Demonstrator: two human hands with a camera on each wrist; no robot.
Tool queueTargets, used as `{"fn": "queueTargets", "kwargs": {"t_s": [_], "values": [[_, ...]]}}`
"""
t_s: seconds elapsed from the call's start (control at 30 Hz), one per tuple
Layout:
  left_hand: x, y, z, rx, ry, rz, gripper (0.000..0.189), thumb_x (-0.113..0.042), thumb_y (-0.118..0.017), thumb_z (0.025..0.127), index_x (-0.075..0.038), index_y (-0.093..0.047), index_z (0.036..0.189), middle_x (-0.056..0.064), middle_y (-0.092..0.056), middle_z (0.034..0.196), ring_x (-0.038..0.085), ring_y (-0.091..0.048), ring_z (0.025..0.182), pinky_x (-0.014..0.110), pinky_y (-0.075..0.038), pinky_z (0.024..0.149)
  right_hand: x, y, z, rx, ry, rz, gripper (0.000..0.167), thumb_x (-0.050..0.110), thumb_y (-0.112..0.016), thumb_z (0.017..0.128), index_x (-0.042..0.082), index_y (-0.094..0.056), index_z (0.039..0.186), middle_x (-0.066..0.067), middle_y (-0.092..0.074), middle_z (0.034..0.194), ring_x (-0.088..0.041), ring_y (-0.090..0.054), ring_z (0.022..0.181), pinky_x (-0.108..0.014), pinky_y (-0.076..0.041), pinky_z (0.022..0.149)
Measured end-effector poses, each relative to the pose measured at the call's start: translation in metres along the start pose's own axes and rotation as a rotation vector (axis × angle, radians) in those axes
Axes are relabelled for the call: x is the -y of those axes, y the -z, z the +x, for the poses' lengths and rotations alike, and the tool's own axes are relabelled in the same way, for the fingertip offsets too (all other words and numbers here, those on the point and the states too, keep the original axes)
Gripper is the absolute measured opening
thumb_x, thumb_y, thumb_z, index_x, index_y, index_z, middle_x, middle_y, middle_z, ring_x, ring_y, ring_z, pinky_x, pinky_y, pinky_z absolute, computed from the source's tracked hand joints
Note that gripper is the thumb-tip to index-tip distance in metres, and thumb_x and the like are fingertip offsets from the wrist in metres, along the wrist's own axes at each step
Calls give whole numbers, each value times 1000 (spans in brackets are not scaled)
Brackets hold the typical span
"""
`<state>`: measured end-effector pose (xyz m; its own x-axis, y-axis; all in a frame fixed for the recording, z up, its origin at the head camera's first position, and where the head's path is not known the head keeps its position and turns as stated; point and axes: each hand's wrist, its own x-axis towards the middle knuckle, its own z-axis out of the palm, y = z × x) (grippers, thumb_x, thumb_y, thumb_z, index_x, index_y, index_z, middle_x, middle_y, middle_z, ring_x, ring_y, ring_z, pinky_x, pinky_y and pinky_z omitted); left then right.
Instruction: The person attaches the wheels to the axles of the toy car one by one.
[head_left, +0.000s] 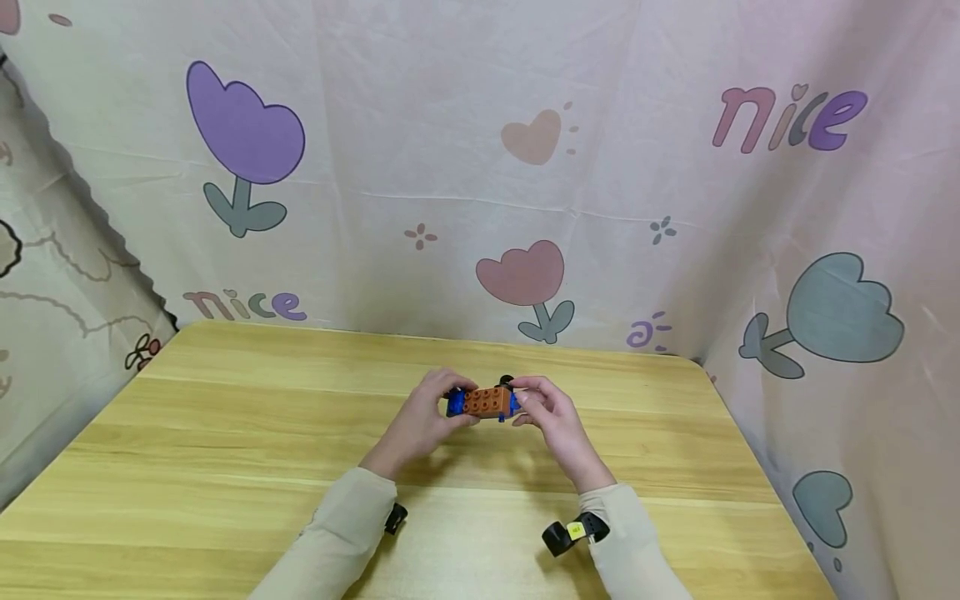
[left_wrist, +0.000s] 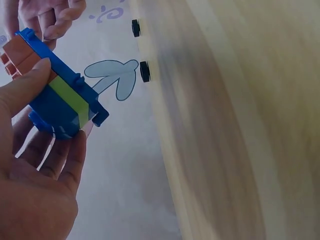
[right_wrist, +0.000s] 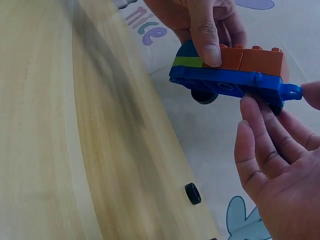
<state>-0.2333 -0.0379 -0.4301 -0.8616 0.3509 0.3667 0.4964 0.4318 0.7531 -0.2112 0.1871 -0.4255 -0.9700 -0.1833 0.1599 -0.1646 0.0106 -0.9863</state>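
Observation:
A toy brick car (head_left: 485, 402) is held up in both hands above the wooden table. It has orange studded bricks (right_wrist: 261, 61), a blue base (right_wrist: 225, 86), and a rounded blue end with a lime-green stripe (left_wrist: 70, 101). My left hand (head_left: 424, 419) grips that rounded end, thumb on the side and fingers curled beneath. At the other end, my right hand (head_left: 552, 418) holds the car, its thumb at the small blue hitch (right_wrist: 291, 92) and fingertips against the underside. A black wheel (right_wrist: 204, 96) shows on the car's far side, under the base.
Loose black wheels (left_wrist: 145, 71) stand on the table (head_left: 247, 433) near its far edge, beyond the car. A printed cloth (head_left: 420, 167) with flowers and lettering hangs behind the table and along its sides. Black camera straps (head_left: 576, 532) are on the wrists.

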Motion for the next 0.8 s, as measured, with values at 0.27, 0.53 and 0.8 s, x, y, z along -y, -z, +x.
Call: {"fn": "queueTargets", "kwargs": {"t_s": [0.27,0.53,0.8], "values": [[1,0,-1,27,-37,3,39,-9,-85,77,-14,-68,112,-6,-62,106,16,-52,103,45,-48,92,0,1,1,-5,-13,-9,35,19,-54,103,-5,-54,128,-18,-61,105,-24,-62,92,-45,-54,83],[-2,-1,-2,68,22,-60,45,-8,-82,80,-12,-64,121,-2,-61,113,16,-56,99,38,-50,86,-1,2,0,24,13,7,42,29,-51,104,-4,-54,130,-17,-62,107,-33,-63,96,-43,-54,84],[-4,-1,-3,106,89,-136,48,-12,-78,86,-14,-60,131,1,-62,120,23,-59,103,41,-50,88,-2,2,0,59,52,10,41,26,-55,103,-3,-55,132,-19,-65,114,-36,-63,103,-45,-54,86]]}}
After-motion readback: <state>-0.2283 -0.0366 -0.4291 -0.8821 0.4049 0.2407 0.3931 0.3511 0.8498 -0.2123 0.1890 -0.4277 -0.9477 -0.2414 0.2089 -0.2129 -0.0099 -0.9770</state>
